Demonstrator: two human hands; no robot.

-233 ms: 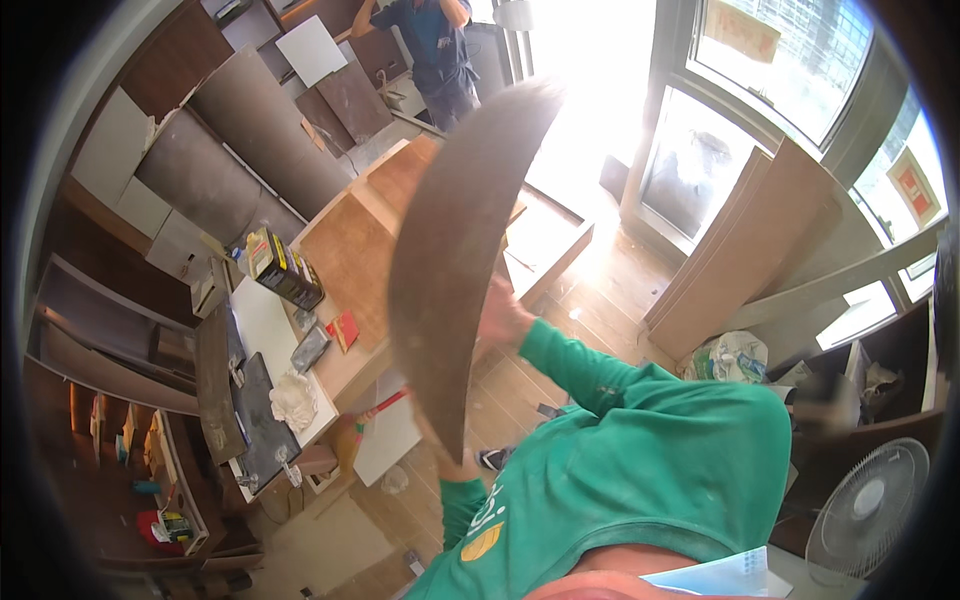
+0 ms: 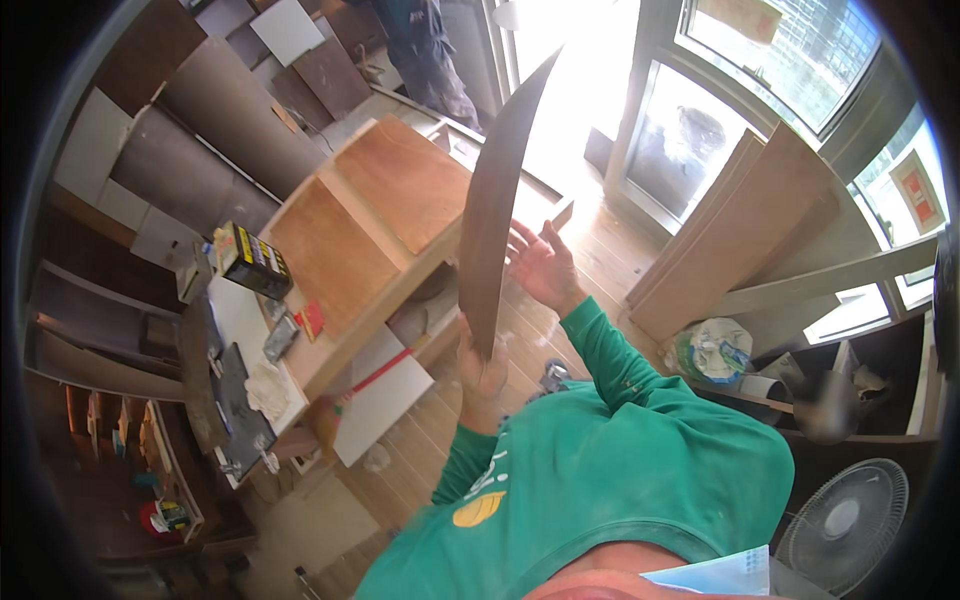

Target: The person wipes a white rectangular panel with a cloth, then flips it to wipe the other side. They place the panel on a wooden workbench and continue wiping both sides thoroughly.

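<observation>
A long brown board (image 2: 495, 200) stands tilted upright in front of me, seen nearly edge-on and bowed by the lens. My left hand (image 2: 482, 372) grips its lower end, the fingers partly hidden by the board. Beside the board's right face is my right hand (image 2: 547, 268), open with fingers spread; whether its fingertips touch the board I cannot tell. Behind the board lies a wooden panel with a raised frame (image 2: 395, 265) on the workbench.
On the bench's left part are a black and yellow rectangular tin (image 2: 252, 262), a red packet (image 2: 309, 320), a grey block (image 2: 281, 340) and a crumpled white cloth (image 2: 267, 390). Boards (image 2: 715, 225) lean by the windows. A fan (image 2: 842, 518) stands lower right; another person (image 2: 425, 60) stands beyond the bench.
The board has turned more edge-on and shifted right, uncovering more of the framed panel. My right hand has come away from behind the board's edge, its fingers now spread.
</observation>
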